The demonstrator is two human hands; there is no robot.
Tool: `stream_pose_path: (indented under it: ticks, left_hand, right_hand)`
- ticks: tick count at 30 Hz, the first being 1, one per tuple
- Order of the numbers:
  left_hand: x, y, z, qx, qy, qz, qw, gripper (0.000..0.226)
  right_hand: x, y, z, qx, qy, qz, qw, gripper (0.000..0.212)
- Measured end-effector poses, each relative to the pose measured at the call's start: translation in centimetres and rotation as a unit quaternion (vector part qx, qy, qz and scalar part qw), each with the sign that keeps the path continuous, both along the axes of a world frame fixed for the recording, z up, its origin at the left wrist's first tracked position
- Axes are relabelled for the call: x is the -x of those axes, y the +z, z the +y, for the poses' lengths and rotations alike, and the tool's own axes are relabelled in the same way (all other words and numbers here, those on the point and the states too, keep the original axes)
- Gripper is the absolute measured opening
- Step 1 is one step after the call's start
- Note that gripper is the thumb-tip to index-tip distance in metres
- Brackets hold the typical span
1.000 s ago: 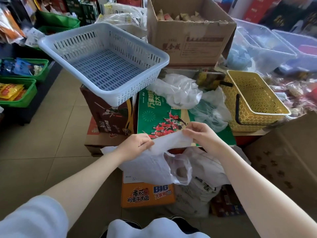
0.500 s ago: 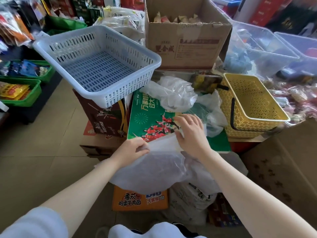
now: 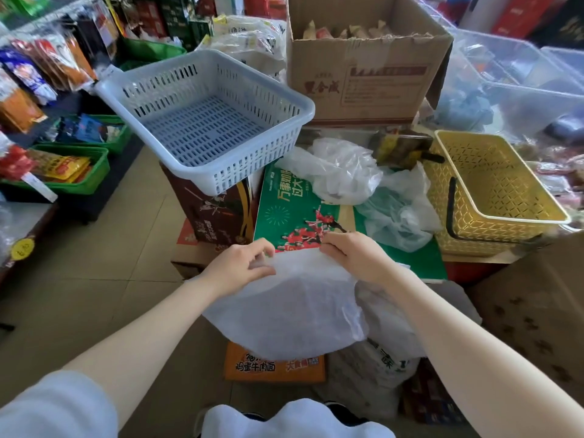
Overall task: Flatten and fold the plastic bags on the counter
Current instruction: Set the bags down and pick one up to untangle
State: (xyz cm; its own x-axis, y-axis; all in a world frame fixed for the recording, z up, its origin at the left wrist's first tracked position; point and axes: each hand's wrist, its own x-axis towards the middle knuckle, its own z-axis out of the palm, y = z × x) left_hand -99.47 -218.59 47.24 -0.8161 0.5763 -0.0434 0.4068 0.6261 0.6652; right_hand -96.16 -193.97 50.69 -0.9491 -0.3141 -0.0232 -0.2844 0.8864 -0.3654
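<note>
A big brown cardboard box [image 3: 366, 63] stands at the far side, with a grey slotted basket [image 3: 205, 121] tilted on a dark carton to its left and a yellow basket [image 3: 493, 197] to the right. Between them lies a green printed box [image 3: 290, 210], its far end heaped with crumpled clear plastic bags [image 3: 363, 184] that crowd the flat space. The white plastic bag [image 3: 290, 305] is thin, translucent and creased; it hangs off the near edge of the green box, its top edge stretched left to right. The left hand [image 3: 240, 267] pinches the left end of that edge, fingers curled, and the right hand [image 3: 354, 254] grips the right end
</note>
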Motion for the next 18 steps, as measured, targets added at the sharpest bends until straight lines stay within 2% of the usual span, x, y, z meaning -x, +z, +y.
stream_pose_path:
  ticks: [5,7,9,12,15,18]
  left_hand:
    - [0.6,-0.5,-1.2,0.036,0.007,-0.011,0.999,0.012]
    - [0.7,-0.3,-1.0,0.015,-0.014,0.003,1.0,0.018]
    - [0.7,0.5,-0.3,-0.016,-0.043,0.025,0.999,0.03]
    - [1.2,1.4,0.0,-0.043,-0.083,0.077,0.993,0.051]
    - [1.9,2.0,-0.7,-0.006,-0.095,0.117,0.989,0.048]
    - [2.6,2.6,-1.3,0.032,-0.093,0.18,0.979,0.053]
  right_hand:
    - [0.3,-1.0,2.8,-0.063,-0.094,-0.04,0.993,0.019]
    - [0.1,-0.3,1.7,-0.032,-0.052,-0.096,0.993,0.028]
    - [0.2,0.2,0.1,-0.034,0.0,-0.113,0.993,0.043]
    - [0.6,0.4,-1.0,-0.04,0.058,-0.091,0.993,0.028]
    - [0.5,0.0,-0.3,-0.006,0.073,-0.134,0.988,0.019]
    - [0.3,0.2,0.1,0.046,0.033,-0.165,0.985,0.008]
